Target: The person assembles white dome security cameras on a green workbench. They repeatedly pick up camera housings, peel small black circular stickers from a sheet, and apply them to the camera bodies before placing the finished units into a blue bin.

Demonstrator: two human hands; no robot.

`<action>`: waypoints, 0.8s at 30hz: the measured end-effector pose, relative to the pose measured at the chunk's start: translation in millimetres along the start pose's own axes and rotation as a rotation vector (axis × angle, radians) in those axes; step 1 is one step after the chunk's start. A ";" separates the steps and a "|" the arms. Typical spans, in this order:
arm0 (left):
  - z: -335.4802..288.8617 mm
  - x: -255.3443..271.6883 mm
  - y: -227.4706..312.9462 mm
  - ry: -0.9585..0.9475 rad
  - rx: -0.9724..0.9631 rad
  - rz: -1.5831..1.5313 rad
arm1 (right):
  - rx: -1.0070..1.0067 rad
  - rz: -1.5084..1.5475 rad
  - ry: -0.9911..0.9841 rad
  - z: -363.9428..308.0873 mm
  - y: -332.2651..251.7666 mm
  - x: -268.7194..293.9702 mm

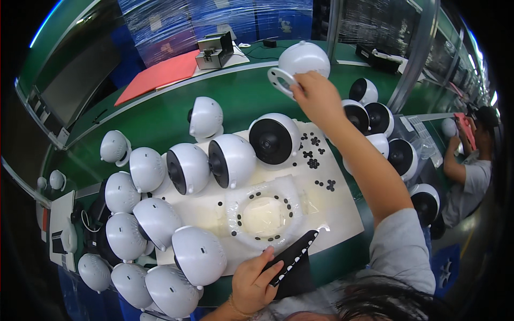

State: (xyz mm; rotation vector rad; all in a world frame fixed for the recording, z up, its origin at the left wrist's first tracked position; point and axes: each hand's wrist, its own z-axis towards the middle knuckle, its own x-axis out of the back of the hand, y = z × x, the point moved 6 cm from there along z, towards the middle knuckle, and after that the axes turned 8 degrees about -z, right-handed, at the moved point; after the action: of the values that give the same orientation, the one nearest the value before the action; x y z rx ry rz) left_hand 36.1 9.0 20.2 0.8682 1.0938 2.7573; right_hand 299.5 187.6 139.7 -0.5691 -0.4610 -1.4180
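My right hand [317, 93] reaches far forward, fingers closed on a flat white ring [275, 79] with small dark marks. The ring is beside a white dome housing [304, 58]. Low in front of me, my left hand [254, 283] grips a folded black sheet [294, 259] with white half-round spots along its edge. Between the hands, a translucent ring-shaped holder [233, 211] lies on a white work sheet [337, 214], with several small black round pads around its opening. Loose black pads [313, 163] lie in clusters to the right.
White dome cameras with black fronts [274, 140] crowd the left [199, 257] and right [402, 158] of the green table [241, 88]. A metal box [214, 52] and red sheet [160, 76] are at the back. A metal post [417, 59] and another person [471, 171] are at right.
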 end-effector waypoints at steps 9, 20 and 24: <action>1.6 5.3 -7.6 -0.089 0.056 -0.043 | 0.141 -0.433 -0.496 -35.0 44.1 -183.2; 3.9 6.0 -9.2 -0.056 0.188 -0.119 | 0.193 0.065 -0.712 45.3 -35.1 -119.7; 2.4 3.6 -12.9 -0.049 0.158 -0.174 | 0.316 0.162 -0.758 44.1 -86.7 -136.7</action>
State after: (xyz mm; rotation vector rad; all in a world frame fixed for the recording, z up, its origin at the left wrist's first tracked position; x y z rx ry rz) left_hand 32.4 21.1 15.1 0.8081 1.3245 2.5240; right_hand 200.6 316.6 98.6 -0.8551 -1.1879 -0.9097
